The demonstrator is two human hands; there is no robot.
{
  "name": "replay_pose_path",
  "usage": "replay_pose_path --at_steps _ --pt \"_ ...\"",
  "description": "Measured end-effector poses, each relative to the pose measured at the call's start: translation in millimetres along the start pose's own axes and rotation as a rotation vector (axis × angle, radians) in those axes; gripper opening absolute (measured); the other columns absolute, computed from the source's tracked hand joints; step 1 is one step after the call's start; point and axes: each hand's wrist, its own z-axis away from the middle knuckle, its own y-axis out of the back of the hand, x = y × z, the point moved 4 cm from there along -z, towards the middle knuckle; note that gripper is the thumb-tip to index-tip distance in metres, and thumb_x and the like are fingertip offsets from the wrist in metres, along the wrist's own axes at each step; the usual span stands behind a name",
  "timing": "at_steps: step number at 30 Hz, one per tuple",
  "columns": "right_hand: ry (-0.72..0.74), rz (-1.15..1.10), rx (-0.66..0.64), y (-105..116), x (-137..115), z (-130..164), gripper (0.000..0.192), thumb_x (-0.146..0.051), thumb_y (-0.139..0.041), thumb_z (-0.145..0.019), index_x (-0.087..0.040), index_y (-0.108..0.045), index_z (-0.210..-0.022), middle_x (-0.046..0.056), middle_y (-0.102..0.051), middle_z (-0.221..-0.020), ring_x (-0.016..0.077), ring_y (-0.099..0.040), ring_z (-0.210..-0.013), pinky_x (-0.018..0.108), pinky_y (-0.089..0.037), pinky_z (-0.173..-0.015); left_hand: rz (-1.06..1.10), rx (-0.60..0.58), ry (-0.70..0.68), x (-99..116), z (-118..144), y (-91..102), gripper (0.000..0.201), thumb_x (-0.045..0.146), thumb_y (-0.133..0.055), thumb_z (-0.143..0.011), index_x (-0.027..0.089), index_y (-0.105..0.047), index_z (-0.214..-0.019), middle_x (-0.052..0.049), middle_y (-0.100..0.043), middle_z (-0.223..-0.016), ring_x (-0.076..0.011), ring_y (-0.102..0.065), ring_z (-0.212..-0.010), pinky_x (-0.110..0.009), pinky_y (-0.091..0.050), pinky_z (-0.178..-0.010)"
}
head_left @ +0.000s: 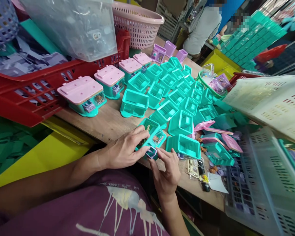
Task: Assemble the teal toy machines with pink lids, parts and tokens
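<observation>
My left hand (124, 149) grips a teal toy house shell (152, 136) at the near edge of the wooden table (108, 123). My right hand (166, 170) meets it from below, its fingertips pinching a small purple piece (151, 151) at the shell's front. Several open teal shells (177, 95) stand in rows behind. Finished houses with pink roofs (82, 93) line the left side. Loose pink roofs (218, 136) lie to the right.
A red crate (22, 95) of lilac parts sits at left under a clear bag (76, 26). A pink basket (140, 24) stands behind. Grey and cream baskets (265, 177) crowd the right. Two other people work at the far end.
</observation>
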Motion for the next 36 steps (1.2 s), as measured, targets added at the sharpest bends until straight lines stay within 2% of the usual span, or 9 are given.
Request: replay_pose_path --at_steps 2,5,10,17,23,31,36 --pt "0.022 0.016 -0.003 0 -1 0 0.037 -0.012 -0.072 -0.081 -0.020 -0.060 -0.115 0.006 -0.071 -0.106 0.0198 -0.066 -0.099 0.053 -0.039 -0.106 -0.021 -0.008 0.000 1 1 -2.6 0.008 0.023 -0.046 -0.094 0.018 -0.051 -0.098 -0.002 -0.046 -0.097 -0.0166 -0.051 -0.093 -0.030 -0.043 -0.085" --pt "-0.025 -0.069 0.007 -1 4 6 0.037 -0.013 -0.072 -0.082 -0.020 -0.060 -0.116 0.007 -0.070 -0.107 0.0201 -0.066 -0.099 0.053 -0.041 -0.106 -0.030 -0.023 0.018 5 1 -7.0 0.009 0.022 -0.048 -0.092 0.018 -0.051 -0.099 -0.003 -0.046 -0.098 -0.0174 -0.051 -0.094 -0.031 -0.043 -0.084" --pt "-0.062 -0.142 0.077 -5 12 22 0.037 -0.013 -0.070 -0.083 -0.020 -0.060 -0.118 0.008 -0.070 -0.109 0.0220 -0.066 -0.101 0.058 -0.039 -0.106 -0.005 -0.067 0.071 9 -3 -9.4 0.006 0.020 -0.055 -0.087 0.018 -0.051 -0.092 -0.001 -0.046 -0.093 -0.0159 -0.051 -0.086 -0.030 -0.043 -0.076" --pt "-0.077 -0.145 0.055 -2 16 22 0.041 -0.014 -0.072 -0.080 -0.021 -0.061 -0.120 0.006 -0.068 -0.101 0.0215 -0.063 -0.097 0.058 -0.044 -0.101 0.013 -0.076 0.107 15 -9 -15.8 0.009 0.014 -0.057 -0.081 0.018 -0.053 -0.088 -0.002 -0.048 -0.093 -0.0155 -0.051 -0.081 -0.029 -0.042 -0.070" --pt "-0.089 -0.238 0.118 -5 19 29 0.033 -0.015 -0.069 -0.083 -0.022 -0.063 -0.115 0.006 -0.068 -0.100 0.0209 -0.066 -0.093 0.059 -0.045 -0.103 -0.065 -0.110 0.143 23 -13 -22.7 0.007 0.012 -0.056 -0.080 0.017 -0.053 -0.083 -0.004 -0.049 -0.092 -0.0165 -0.050 -0.078 -0.030 -0.045 -0.071" --pt "-0.096 -0.338 0.156 -9 21 40 0.040 -0.012 -0.067 -0.082 -0.021 -0.061 -0.121 0.008 -0.067 -0.104 0.0233 -0.065 -0.100 0.060 -0.046 -0.104 -0.141 -0.195 0.170 29 -16 -24.4 0.009 0.011 -0.054 -0.079 0.017 -0.054 -0.085 -0.006 -0.051 -0.095 -0.0202 -0.053 -0.085 -0.033 -0.047 -0.074" --pt "-0.084 -0.298 0.158 -11 20 43 0.039 -0.014 -0.067 -0.083 -0.021 -0.060 -0.121 0.008 -0.067 -0.104 0.0234 -0.066 -0.100 0.059 -0.049 -0.101 -0.163 -0.212 0.172 33 -18 -26.7 0.008 0.011 -0.054 -0.079 0.017 -0.055 -0.085 -0.005 -0.051 -0.093 -0.0201 -0.053 -0.085 -0.033 -0.048 -0.074"
